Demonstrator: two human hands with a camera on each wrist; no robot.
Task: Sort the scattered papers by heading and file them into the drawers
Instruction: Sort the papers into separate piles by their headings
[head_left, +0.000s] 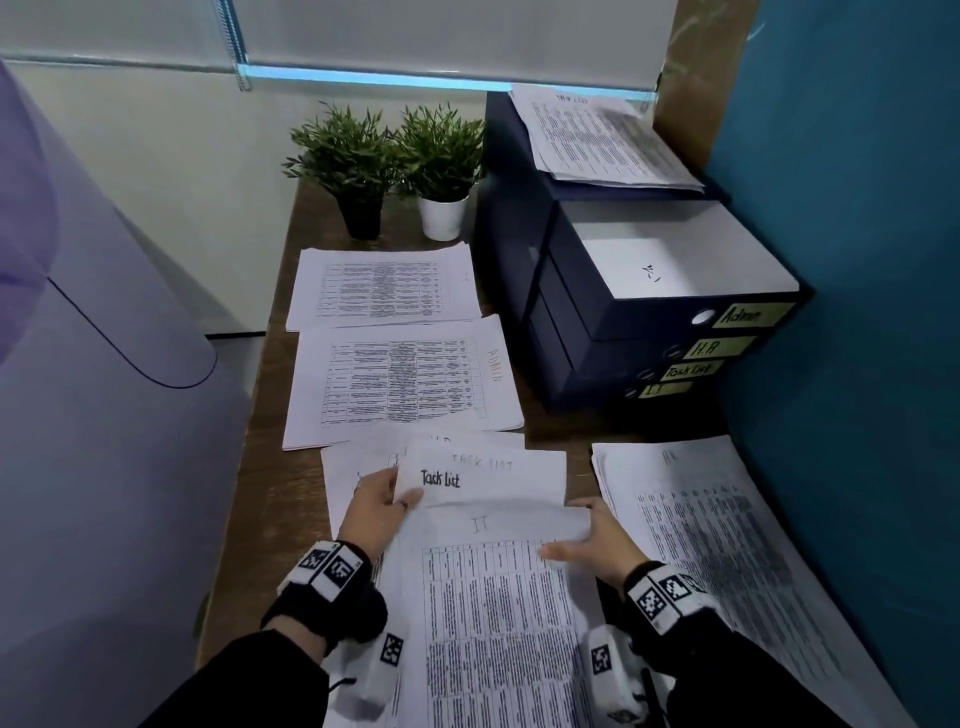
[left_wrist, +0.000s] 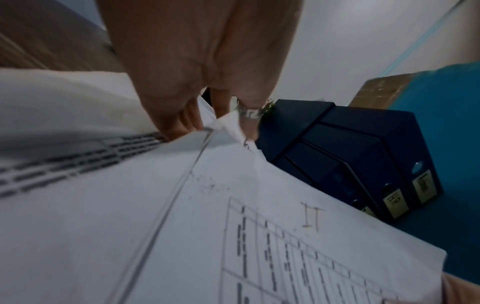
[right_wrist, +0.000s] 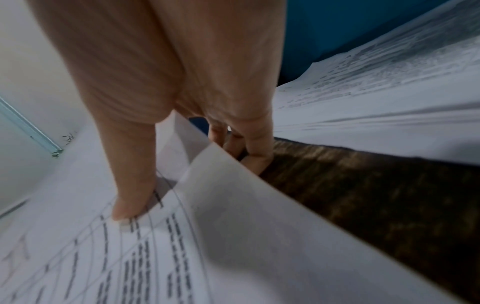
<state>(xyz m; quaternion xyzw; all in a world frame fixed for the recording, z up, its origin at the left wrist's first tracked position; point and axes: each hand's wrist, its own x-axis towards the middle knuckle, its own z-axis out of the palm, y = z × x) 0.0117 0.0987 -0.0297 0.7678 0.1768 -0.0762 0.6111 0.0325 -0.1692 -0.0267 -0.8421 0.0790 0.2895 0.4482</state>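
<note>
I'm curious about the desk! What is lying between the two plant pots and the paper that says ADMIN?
One pile of printed table sheets lies between the plant pots and the ADMIN paper, seen in the head view.

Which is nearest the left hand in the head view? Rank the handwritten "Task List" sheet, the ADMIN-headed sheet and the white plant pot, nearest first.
1. Handwritten "Task List" sheet: touching the left hand.
2. ADMIN-headed sheet: on the desk just beyond.
3. White plant pot: at the desk's far end.
</note>
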